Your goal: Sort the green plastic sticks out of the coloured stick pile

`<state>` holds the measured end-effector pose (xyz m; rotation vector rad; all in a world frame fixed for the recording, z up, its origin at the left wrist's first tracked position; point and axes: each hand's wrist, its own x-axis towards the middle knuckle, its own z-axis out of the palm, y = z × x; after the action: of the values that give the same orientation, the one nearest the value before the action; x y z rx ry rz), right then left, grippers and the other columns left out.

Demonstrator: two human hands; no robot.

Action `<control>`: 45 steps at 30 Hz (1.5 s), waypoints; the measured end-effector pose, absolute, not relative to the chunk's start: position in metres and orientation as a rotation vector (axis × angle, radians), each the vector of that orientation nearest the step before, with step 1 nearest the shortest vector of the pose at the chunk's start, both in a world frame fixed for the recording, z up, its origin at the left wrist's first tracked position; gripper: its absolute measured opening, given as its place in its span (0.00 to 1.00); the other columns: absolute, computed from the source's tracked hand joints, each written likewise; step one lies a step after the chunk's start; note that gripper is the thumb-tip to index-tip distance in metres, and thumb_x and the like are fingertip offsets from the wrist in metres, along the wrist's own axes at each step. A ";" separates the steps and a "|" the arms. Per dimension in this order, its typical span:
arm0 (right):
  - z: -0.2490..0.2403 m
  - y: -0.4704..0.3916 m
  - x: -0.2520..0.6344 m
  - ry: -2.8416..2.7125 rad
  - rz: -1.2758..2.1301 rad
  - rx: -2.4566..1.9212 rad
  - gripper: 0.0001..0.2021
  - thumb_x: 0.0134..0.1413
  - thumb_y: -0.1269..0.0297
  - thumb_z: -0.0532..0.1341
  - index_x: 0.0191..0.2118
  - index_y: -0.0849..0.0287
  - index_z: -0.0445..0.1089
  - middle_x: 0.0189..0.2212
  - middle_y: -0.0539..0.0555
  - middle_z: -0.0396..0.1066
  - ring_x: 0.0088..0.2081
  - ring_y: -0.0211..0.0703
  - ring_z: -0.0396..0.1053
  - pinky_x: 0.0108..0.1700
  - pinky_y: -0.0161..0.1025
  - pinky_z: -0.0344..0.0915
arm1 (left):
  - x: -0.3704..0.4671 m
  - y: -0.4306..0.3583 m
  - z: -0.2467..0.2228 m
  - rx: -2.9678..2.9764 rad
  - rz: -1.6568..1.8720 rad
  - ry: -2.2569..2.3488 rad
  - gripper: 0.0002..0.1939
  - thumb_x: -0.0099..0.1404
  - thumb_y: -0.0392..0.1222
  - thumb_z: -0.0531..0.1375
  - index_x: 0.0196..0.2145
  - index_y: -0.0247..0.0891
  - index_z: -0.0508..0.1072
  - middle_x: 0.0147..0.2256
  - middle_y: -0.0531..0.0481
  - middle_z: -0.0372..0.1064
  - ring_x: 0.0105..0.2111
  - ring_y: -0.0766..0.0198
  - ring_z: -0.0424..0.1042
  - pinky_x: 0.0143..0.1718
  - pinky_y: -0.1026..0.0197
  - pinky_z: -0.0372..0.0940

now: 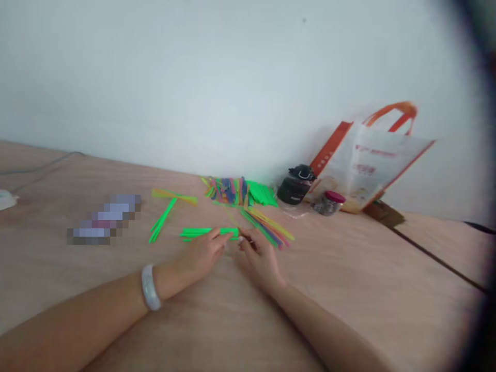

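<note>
A bundle of thin bright green strips (197,233) lies crosswise on the table, roughly side by side; they could be flattened straws. My left hand (203,254), with a pale bangle on the wrist, has its thumb and fingers closed on the bundle near its right part. At the right end, my right hand (260,258) pinches the tips of the strips with bent fingers; its exact grip is partly hidden. Just beyond my right hand lies a fan of long multicoloured strips (267,227). Loose green strips (163,219) rest to the left, touching a yellow-orange bunch (174,196).
Along the wall lie piles of mixed coloured strips (228,190) and green strips (262,194). Right of them stand a black bottle (294,188), a jar with a red lid (328,204) and a white-orange bag (364,165). A blurred-out object (104,219) lies left; a cable (46,164) runs behind.
</note>
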<state>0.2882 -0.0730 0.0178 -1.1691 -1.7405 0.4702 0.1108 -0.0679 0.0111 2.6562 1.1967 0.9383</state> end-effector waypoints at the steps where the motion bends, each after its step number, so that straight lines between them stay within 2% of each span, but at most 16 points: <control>1: 0.017 -0.072 0.289 -1.738 0.472 -1.171 0.13 0.54 0.62 0.55 0.43 0.56 0.72 0.34 0.56 0.70 0.36 0.44 0.68 0.36 0.39 0.66 | 0.110 -0.067 0.013 2.664 0.965 1.199 0.18 0.68 0.35 0.47 0.54 0.40 0.64 0.41 0.45 0.67 0.36 0.62 0.69 0.37 0.60 0.66; 4: 0.015 -0.066 0.293 -1.733 0.433 -1.198 0.18 0.55 0.59 0.55 0.51 0.55 0.67 0.40 0.57 0.69 0.39 0.44 0.68 0.38 0.40 0.67 | 0.101 -0.057 0.024 2.672 1.047 1.278 0.18 0.67 0.35 0.47 0.54 0.39 0.63 0.41 0.45 0.68 0.40 0.60 0.68 0.42 0.58 0.66; 6: 0.013 -0.062 0.298 -1.721 0.387 -1.241 0.19 0.56 0.58 0.55 0.52 0.57 0.66 0.42 0.58 0.69 0.40 0.44 0.68 0.39 0.40 0.67 | 0.086 -0.044 0.031 2.636 1.087 1.449 0.17 0.67 0.35 0.48 0.52 0.37 0.64 0.41 0.44 0.68 0.42 0.59 0.68 0.44 0.57 0.65; 9: 0.011 -0.055 0.307 -1.735 0.344 -1.308 0.18 0.58 0.56 0.53 0.48 0.58 0.69 0.43 0.59 0.68 0.39 0.43 0.68 0.38 0.40 0.67 | 0.059 -0.022 0.034 2.517 1.033 1.798 0.16 0.65 0.33 0.49 0.49 0.35 0.66 0.43 0.42 0.66 0.42 0.57 0.68 0.43 0.56 0.65; 13: 0.009 -0.048 0.315 -1.769 0.288 -1.342 0.17 0.58 0.56 0.53 0.45 0.59 0.70 0.43 0.59 0.69 0.39 0.43 0.68 0.39 0.40 0.66 | 0.031 -0.004 0.025 2.413 0.756 2.111 0.16 0.63 0.33 0.49 0.49 0.33 0.66 0.44 0.39 0.65 0.38 0.56 0.69 0.38 0.56 0.66; 18: 0.003 -0.038 0.328 -1.776 0.187 -1.337 0.15 0.57 0.57 0.52 0.42 0.58 0.72 0.40 0.58 0.69 0.42 0.46 0.67 0.41 0.41 0.65 | 0.017 0.001 0.020 2.383 0.584 2.211 0.14 0.64 0.33 0.48 0.45 0.31 0.67 0.41 0.39 0.66 0.37 0.56 0.69 0.38 0.56 0.65; 22: 0.000 -0.027 0.349 -1.773 0.043 -1.484 0.14 0.56 0.62 0.52 0.42 0.59 0.72 0.39 0.57 0.69 0.41 0.46 0.66 0.43 0.43 0.63 | 0.015 0.001 0.024 2.412 0.458 2.246 0.14 0.65 0.34 0.48 0.46 0.30 0.67 0.43 0.38 0.64 0.40 0.55 0.68 0.40 0.55 0.65; 25: 0.002 -0.025 0.360 -1.879 -0.081 -1.663 0.13 0.54 0.65 0.53 0.41 0.60 0.72 0.39 0.57 0.69 0.43 0.47 0.65 0.45 0.42 0.61 | 0.025 -0.004 0.025 2.528 0.512 2.153 0.14 0.66 0.36 0.48 0.46 0.32 0.67 0.44 0.40 0.63 0.44 0.55 0.65 0.44 0.55 0.63; 30: 0.007 -0.028 0.359 -2.053 -0.224 -1.842 0.12 0.55 0.65 0.54 0.41 0.62 0.72 0.40 0.59 0.68 0.45 0.47 0.63 0.48 0.41 0.59 | 0.061 -0.023 0.018 2.879 0.634 1.448 0.13 0.67 0.39 0.50 0.46 0.38 0.69 0.42 0.46 0.64 0.45 0.58 0.63 0.48 0.55 0.61; 33: 0.009 -0.029 0.355 -2.113 -0.285 -1.897 0.12 0.57 0.63 0.53 0.40 0.60 0.72 0.40 0.59 0.68 0.44 0.47 0.63 0.47 0.40 0.59 | 0.079 -0.034 0.012 2.942 0.609 1.177 0.14 0.68 0.40 0.51 0.48 0.39 0.69 0.46 0.45 0.63 0.48 0.58 0.61 0.50 0.55 0.60; 36: 0.010 -0.029 0.352 -2.156 -0.310 -1.905 0.12 0.57 0.64 0.53 0.38 0.59 0.73 0.39 0.59 0.68 0.44 0.46 0.63 0.46 0.40 0.58 | 0.087 -0.040 0.009 2.962 0.585 1.105 0.13 0.68 0.40 0.51 0.45 0.39 0.72 0.48 0.44 0.63 0.50 0.57 0.60 0.51 0.53 0.59; 39: 0.008 -0.029 0.352 -2.153 -0.327 -1.881 0.12 0.58 0.62 0.53 0.37 0.60 0.73 0.38 0.59 0.68 0.44 0.46 0.64 0.46 0.39 0.58 | 0.089 -0.042 0.008 2.952 0.586 1.089 0.12 0.68 0.40 0.52 0.40 0.39 0.74 0.46 0.45 0.64 0.49 0.57 0.60 0.51 0.53 0.59; 42: 0.007 -0.029 0.349 -2.154 -0.337 -1.872 0.12 0.58 0.61 0.53 0.38 0.59 0.72 0.39 0.59 0.68 0.44 0.47 0.63 0.46 0.39 0.58 | 0.092 -0.046 0.010 2.930 0.622 1.055 0.11 0.67 0.42 0.53 0.42 0.40 0.73 0.45 0.46 0.65 0.48 0.57 0.60 0.50 0.53 0.59; 45: 0.008 -0.029 0.346 -2.178 -0.336 -1.908 0.12 0.58 0.64 0.52 0.36 0.59 0.72 0.38 0.59 0.69 0.44 0.47 0.64 0.46 0.39 0.58 | 0.100 -0.051 0.013 2.909 0.626 1.047 0.12 0.67 0.43 0.53 0.44 0.40 0.72 0.44 0.46 0.65 0.47 0.58 0.61 0.49 0.54 0.60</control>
<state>0.3463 -0.0294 0.0082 -1.9077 -2.1777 -0.3355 0.0996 -0.0509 0.0132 2.9091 1.0474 0.6262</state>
